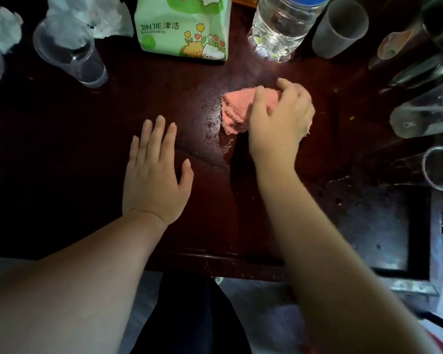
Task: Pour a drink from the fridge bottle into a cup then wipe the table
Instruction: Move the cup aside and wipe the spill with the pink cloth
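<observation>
- Clear cup stands far left on dark table.
- Left hand flat on the tabletop, fingers straight, holding nothing.
- Right hand curled over pink cloth, centre table.
- Water bottle behind the cloth.

Person wearing dark trousers, showing as a near-black patch low between the arms, both forearms showing bare right to the edge of view, left hand and right hand going bare, short rounded nails showing on the left fingers
</observation>
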### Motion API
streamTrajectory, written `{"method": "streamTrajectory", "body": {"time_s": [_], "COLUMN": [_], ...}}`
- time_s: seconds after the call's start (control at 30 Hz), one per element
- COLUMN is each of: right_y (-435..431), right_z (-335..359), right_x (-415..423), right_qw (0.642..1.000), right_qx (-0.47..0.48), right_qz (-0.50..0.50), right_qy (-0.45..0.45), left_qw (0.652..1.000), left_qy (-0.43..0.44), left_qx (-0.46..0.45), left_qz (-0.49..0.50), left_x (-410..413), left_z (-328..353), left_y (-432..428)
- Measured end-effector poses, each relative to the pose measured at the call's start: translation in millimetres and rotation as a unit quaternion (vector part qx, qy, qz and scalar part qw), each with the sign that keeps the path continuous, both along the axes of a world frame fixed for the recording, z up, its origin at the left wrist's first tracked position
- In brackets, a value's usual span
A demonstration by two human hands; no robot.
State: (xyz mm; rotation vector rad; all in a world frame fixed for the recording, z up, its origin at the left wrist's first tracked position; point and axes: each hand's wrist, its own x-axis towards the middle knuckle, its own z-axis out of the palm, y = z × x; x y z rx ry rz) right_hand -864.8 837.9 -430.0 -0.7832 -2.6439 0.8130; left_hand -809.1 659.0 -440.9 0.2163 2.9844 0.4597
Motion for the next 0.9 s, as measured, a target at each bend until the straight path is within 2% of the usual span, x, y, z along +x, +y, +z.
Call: {"method": "streamTrajectory", "body": {"time_s": [0.1,0.23,0.3,0.4,0.5,0.63,0.73,0.77,0.83,0.9], "right_y": [-21.1,-23.7,-19.2,-12.2,-5.1,17.6,32.0,34.3,36.2,36.9], "right_z": [-9.3,-8.3,-8.1,-12.9,-11.4,2.3,12.5,16.0,24.4,31.1], "right_x": [-6.9,-21.7,-17.8,-3.5,10.7,22.7,24.8,27.6,46.4,85.6], "right_qw": [0.994,0.989,0.990,0.986,0.958,0.913,0.875,0.872,0.903,0.960], "right_qx": [0.056,0.097,0.127,0.126,0.143,0.122,0.149,0.155,0.129,0.080], "right_qz": [-0.093,-0.097,-0.046,0.104,0.246,0.386,0.454,0.457,0.406,0.269], "right_qy": [0.011,-0.056,-0.032,-0.023,-0.020,-0.049,-0.080,-0.082,-0.054,0.003], "left_qw": [1.000,1.000,1.000,1.000,1.000,1.000,1.000,1.000,1.000,0.999], "left_qy": [-0.004,-0.002,0.000,0.001,0.011,0.014,0.013,0.014,0.020,0.022], "left_qx": [-0.003,-0.016,-0.011,-0.006,-0.007,-0.007,0.000,0.000,0.001,0.009], "left_qz": [0.001,0.000,-0.002,-0.002,-0.008,-0.011,-0.012,-0.013,-0.018,-0.021], "left_x": [0.6,0.0,0.0,0.1,0.9,0.6,-0.1,0.0,0.1,-0.1], "left_z": [-0.8,-1.0,-0.9,-1.7,-2.7,-3.5,-2.6,-2.6,-2.7,-4.0], "left_y": [0.6,1.2,1.9,0.9,0.4,-0.5,-0.2,-0.1,0.2,0.8]}}
